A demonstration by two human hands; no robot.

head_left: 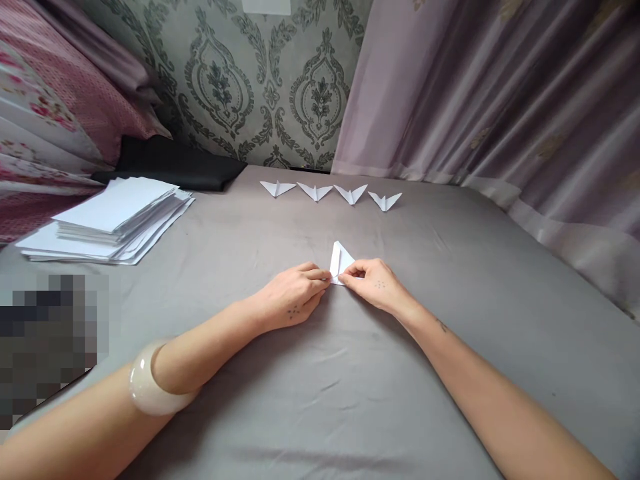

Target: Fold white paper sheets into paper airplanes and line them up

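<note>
A small folded sheet of white paper [343, 259] lies on the grey cloth between my two hands, its pointed end facing away from me. My left hand [300, 293] has its fingertips closed together on the paper's lower left edge. On the other side, my right hand [374, 283] pinches the lower right part between thumb and fingers. The fingers partly cover the paper's near edge. Beyond the hands stand several folded paper planes [315, 192] in a row, their wings spread.
At the left is a stack of white paper sheets [117, 207], with a black folded item [175, 163] behind it. A pale lilac curtain [450, 100] borders the right side. The patterned wall [270, 87] closes off the back. A blurred patch covers the lower left.
</note>
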